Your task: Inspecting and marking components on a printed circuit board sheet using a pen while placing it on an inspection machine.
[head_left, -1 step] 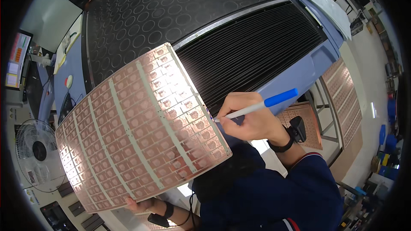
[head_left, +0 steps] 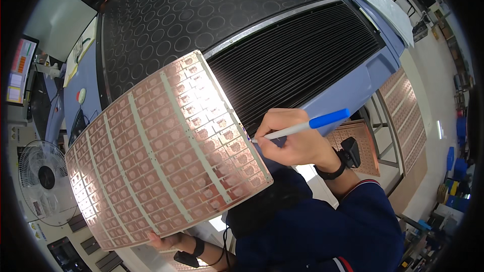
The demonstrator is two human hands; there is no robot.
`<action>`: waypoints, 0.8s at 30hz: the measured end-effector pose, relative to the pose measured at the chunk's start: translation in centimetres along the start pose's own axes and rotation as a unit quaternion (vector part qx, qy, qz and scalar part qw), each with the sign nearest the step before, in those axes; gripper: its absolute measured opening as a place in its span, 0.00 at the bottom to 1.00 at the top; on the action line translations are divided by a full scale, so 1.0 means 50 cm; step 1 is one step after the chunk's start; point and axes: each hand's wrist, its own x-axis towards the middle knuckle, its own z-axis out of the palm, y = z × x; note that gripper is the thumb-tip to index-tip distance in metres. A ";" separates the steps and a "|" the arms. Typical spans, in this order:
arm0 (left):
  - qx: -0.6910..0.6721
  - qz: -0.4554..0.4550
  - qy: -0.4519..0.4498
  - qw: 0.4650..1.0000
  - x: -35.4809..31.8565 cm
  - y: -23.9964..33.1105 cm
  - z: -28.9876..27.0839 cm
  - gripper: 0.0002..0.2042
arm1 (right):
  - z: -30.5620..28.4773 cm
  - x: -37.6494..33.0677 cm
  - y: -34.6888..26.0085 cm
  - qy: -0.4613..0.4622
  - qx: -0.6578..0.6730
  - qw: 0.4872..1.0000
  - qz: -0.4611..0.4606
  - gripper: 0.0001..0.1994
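A large copper-coloured circuit board panel (head_left: 151,156), patterned in rows of small squares with pale strips between them, is held tilted in front of me. My left hand (head_left: 164,242) grips its lower edge, the fingers partly hidden behind it. In my right hand (head_left: 292,138) is a white pen (head_left: 290,130) with a blue cap on its back end, pinched between thumb and fingers. The pen's tip meets the panel's right edge, where small dark and coloured marks show.
Behind the panel stands a blue machine (head_left: 348,90) with a black circle-patterned bed (head_left: 201,5) and a ribbed black strip (head_left: 302,45). More copper panels (head_left: 403,116) lean at right on a metal frame. A fan (head_left: 46,177) and a monitor (head_left: 21,70) are at left.
The pen's blue end has dipped slightly. The panel and both hands look nearly unmoved.
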 end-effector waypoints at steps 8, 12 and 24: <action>0.030 -0.011 -0.012 0.999 0.007 -0.017 -0.026 0.35 | -0.014 -0.009 0.009 -0.016 -0.017 0.999 -0.033 0.04; 0.063 0.022 0.024 0.997 -0.022 0.034 0.081 0.34 | -0.010 -0.004 0.013 -0.026 -0.017 0.998 -0.049 0.04; -0.236 0.014 -0.165 0.958 -0.010 0.141 -0.054 0.28 | -0.023 -0.028 0.078 0.094 0.245 0.963 -0.064 0.09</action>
